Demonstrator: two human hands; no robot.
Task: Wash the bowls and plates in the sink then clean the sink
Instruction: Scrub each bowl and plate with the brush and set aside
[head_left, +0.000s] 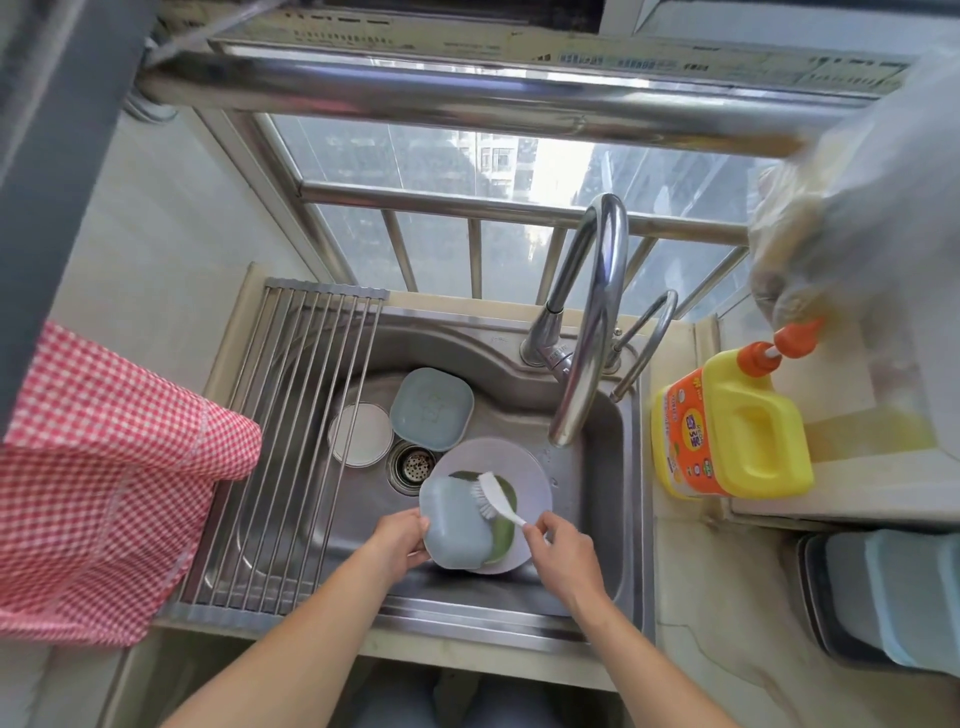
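sink (587, 545): brushed steel, dull sheen
faucet (597, 322): polished metal, mirror-glossy
drying rack (296, 447): smooth steel rods, left of the frame
blue square dish (457, 525): matt plastic
brush (496, 496): white plastic, stiff bristles
detergent bottle (737, 426): glossy yellow plastic, printed label
checked towel (104, 483): woven cloth, soft
counter (691, 639): smooth pale stone look

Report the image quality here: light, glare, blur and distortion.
Head view: strong daylight through the window, blown out at its centre; glare streaks on the faucet; wide-angle bending of the steel rail; plastic bags at upper right smeared and soft; both hands and the brush fairly sharp.
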